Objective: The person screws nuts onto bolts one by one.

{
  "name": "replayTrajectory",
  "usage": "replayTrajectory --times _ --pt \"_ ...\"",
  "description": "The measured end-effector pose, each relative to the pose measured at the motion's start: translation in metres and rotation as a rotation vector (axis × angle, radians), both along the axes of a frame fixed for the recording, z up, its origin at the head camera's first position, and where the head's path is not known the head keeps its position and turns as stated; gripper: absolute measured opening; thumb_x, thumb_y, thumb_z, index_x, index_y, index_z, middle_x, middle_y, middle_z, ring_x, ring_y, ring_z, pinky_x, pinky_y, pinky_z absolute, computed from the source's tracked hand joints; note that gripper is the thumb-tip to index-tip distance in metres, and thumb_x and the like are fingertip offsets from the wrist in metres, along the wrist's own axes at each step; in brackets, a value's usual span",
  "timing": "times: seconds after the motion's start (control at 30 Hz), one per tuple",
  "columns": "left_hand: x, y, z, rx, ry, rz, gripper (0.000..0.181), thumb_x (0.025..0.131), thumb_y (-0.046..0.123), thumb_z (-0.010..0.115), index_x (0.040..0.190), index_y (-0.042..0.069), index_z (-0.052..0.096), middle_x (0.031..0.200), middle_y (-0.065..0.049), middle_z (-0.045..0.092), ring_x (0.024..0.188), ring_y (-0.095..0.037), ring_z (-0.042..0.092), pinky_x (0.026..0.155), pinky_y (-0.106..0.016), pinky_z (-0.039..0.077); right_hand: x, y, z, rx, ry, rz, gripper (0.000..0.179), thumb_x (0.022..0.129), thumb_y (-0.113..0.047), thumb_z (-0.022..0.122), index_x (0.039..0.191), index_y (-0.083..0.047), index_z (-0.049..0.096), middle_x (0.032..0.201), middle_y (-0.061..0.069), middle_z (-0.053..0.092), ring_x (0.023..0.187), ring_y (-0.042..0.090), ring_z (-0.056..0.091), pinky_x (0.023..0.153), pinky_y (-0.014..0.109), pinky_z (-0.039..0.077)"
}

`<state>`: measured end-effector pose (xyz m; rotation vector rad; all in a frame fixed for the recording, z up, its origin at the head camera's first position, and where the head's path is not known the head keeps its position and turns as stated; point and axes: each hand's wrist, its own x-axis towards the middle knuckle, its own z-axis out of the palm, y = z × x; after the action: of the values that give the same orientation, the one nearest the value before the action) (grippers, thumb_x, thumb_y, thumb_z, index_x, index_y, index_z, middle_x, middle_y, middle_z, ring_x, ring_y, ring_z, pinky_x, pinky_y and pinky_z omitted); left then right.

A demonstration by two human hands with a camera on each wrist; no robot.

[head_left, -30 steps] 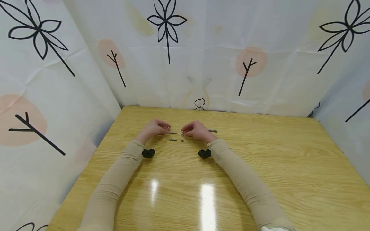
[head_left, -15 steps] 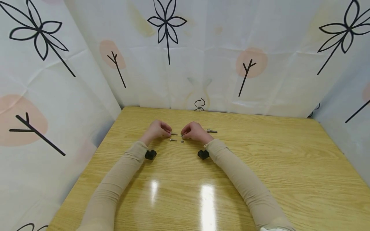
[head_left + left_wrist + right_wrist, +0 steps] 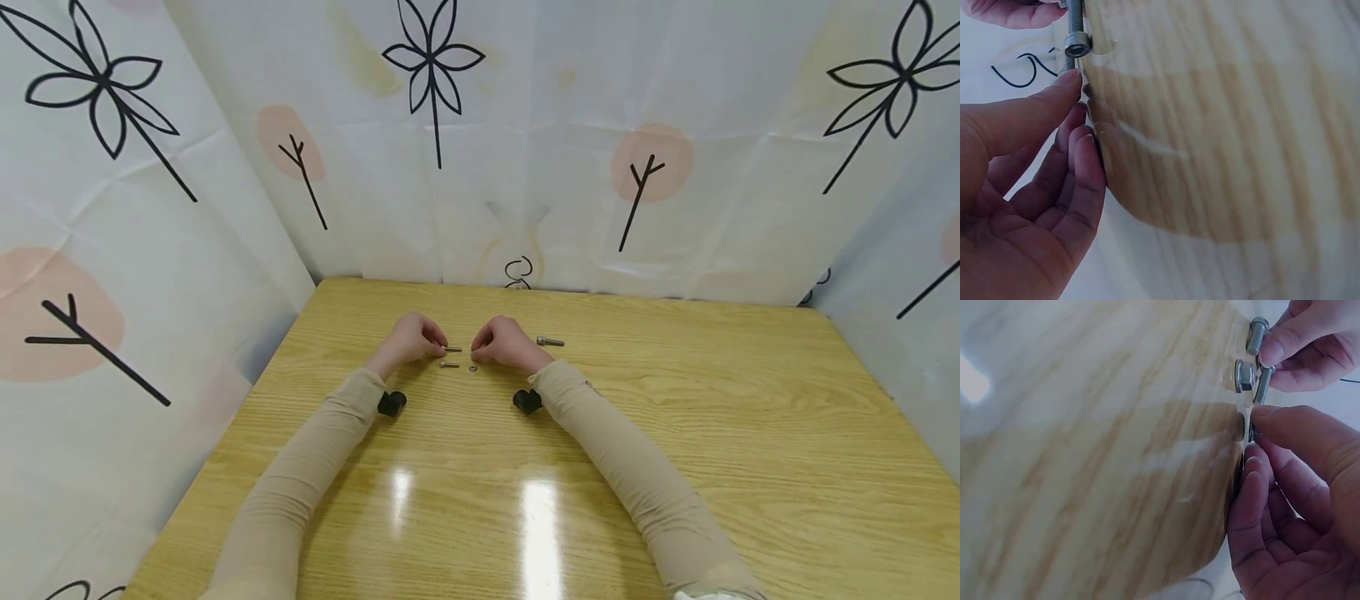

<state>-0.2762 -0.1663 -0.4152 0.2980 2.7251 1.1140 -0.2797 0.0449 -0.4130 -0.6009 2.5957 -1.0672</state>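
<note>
My left hand [image 3: 408, 342] pinches a slim silver bolt [image 3: 453, 349] by its head end, the threaded end pointing right. In the right wrist view this held bolt [image 3: 1264, 385] reaches toward my other hand's thumb. My right hand [image 3: 504, 342] pinches a small nut [image 3: 1252, 432] between thumb and fingertips, most of it hidden. A second bolt [image 3: 449, 365] lies on the table just nearer to me, in line with a second nut [image 3: 473, 368]. Close up, this bolt [image 3: 1077, 31] shows a round socket head, and this nut [image 3: 1244, 375] a wide flange.
A larger bolt [image 3: 551, 341] lies on the wooden table [image 3: 675, 417], right of my right hand. Black wrist devices [image 3: 392, 404] show beneath both sleeves. A patterned white curtain [image 3: 555, 208] stands along the table's back and sides.
Both hands' fingers have come together: the left on the bolt, the right on the nut. The bolt has moved slightly right and the right hand's wrist slightly left, uncovering the larger bolt.
</note>
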Motion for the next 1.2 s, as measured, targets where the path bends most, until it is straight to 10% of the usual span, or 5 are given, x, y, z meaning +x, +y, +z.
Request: replayTrajectory --times 0.7,1.2 --pt "0.0 -0.002 0.0 -0.003 -0.023 -0.002 0.01 0.085 0.013 0.075 0.088 0.004 0.073 0.083 -0.005 0.067 0.071 -0.016 0.054 0.057 -0.024 0.049 -0.004 0.001 -0.002 0.04 0.063 0.044 0.003 0.083 -0.011 0.076 0.082 -0.008 0.075 0.077 -0.002 0.067 0.07 0.012 0.055 0.06 0.02 0.048" --pt "0.013 0.018 0.022 0.37 -0.101 0.005 0.02 0.09 0.015 0.07 0.105 0.002 0.07 0.095 -0.012 0.071 0.094 -0.032 0.065 0.085 -0.044 0.057 -0.001 0.048 0.011 -0.472 -0.205 -0.068 0.034 0.091 -0.015 0.069 0.115 0.007 0.064 0.108 0.022 0.066 0.099 0.037 0.064 0.09 0.045 0.055"
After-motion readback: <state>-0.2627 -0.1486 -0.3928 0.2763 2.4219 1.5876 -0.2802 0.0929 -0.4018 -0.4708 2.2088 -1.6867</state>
